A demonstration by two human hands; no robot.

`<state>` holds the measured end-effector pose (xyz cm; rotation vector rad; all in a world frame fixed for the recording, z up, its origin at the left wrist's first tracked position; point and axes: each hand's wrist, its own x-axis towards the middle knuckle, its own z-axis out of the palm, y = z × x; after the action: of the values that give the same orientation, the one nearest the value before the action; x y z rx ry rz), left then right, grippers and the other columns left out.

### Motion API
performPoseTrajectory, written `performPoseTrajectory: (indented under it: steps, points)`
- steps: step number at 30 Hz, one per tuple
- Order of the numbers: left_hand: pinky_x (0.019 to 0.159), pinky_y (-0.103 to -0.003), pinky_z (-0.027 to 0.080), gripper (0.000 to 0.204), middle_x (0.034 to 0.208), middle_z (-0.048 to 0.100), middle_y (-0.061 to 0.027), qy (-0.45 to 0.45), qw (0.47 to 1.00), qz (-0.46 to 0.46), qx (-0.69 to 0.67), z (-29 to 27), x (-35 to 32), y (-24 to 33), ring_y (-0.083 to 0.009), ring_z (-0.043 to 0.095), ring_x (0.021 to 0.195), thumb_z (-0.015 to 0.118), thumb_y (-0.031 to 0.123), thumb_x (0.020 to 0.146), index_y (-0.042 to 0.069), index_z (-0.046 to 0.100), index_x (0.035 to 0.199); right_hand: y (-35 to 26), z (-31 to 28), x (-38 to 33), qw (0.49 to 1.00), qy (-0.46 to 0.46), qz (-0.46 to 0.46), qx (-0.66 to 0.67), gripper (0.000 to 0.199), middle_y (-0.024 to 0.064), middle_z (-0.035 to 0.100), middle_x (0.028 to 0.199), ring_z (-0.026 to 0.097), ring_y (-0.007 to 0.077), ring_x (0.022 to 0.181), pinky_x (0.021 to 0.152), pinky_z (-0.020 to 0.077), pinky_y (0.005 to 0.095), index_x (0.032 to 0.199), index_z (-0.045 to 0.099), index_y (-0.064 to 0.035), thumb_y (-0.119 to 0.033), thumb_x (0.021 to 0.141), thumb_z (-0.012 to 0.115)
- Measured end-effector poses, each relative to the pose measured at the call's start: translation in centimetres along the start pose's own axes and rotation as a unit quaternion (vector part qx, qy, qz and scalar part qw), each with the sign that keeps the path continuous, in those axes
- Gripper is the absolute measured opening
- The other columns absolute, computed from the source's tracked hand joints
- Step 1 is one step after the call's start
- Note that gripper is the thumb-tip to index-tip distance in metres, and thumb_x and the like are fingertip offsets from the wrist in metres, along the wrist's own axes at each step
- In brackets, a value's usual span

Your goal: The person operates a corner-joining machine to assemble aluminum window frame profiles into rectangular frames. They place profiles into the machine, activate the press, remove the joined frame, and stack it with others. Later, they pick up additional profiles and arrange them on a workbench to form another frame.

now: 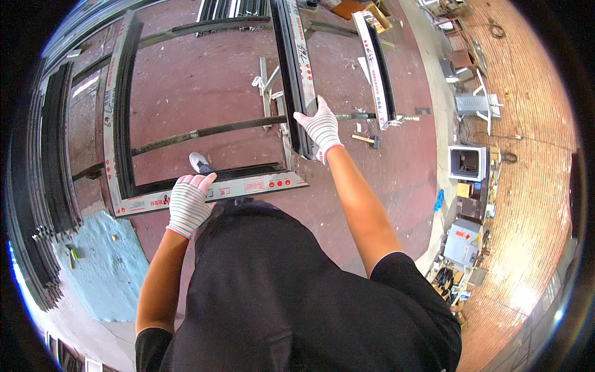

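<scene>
My left hand (189,204), in a striped white glove, is closed around the near bar (260,185) of a dark window-type frame with light printed film. At the lower left this bar meets a long side bar (111,118), forming a corner. In the same kind of glove, my right hand (321,128) grips the near end of another long profile (302,56), which runs away from me. A gap separates that end from the near bar's angled tip. Dark support rails (217,130) cross below.
To the right lie a shorter film-covered profile (374,68) and a hammer (374,142). Stacked dark profiles (59,136) line the left side, beside a light-blue sheet (105,266). A grey metal box (462,245) stands far right. My shoe (198,162) shows inside the frame.
</scene>
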<state>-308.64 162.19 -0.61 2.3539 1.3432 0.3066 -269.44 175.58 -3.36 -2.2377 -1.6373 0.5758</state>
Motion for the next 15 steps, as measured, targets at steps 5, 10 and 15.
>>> performPoseTrajectory:
  steps: [5,10,15]
  points:
    - [0.094,-0.046,0.049,0.069,0.103,0.067,-0.0101,0.015,1.0,0.0,-0.001,0.2,0.3,0.0,-0.0319,0.063,0.099,0.088,0.018,0.065,0.009,0.063,0.128,-3.2,1.5,0.2,0.999,0.025,-0.015,-0.014,0.096,0.0289,0.065,0.133,0.065,0.0397,0.123,0.107,0.0506,0.0431,0.151,0.043,0.006,-0.039,0.076,0.084]
    - [0.095,-0.046,0.049,0.067,0.104,0.067,-0.0098,0.01,1.0,0.0,0.006,0.8,0.3,-0.1,-0.0321,0.063,0.099,0.087,0.019,0.067,0.01,0.062,0.129,-4.1,2.0,-0.2,0.999,0.046,-0.018,0.002,0.094,0.0296,0.065,0.133,0.065,0.0401,0.123,0.108,0.0499,0.0428,0.151,0.043,0.0057,-0.036,0.077,0.082]
    - [0.098,-0.043,0.048,0.066,0.107,0.067,-0.0092,-0.012,1.0,0.002,0.026,0.8,0.2,-0.3,-0.0289,0.064,0.103,0.086,0.025,0.072,0.008,0.061,0.132,-4.9,1.8,-0.3,0.999,0.039,0.0,-0.005,0.093,0.0294,0.065,0.134,0.065,0.0405,0.123,0.108,0.0498,0.0426,0.151,0.043,0.0049,-0.036,0.076,0.081]
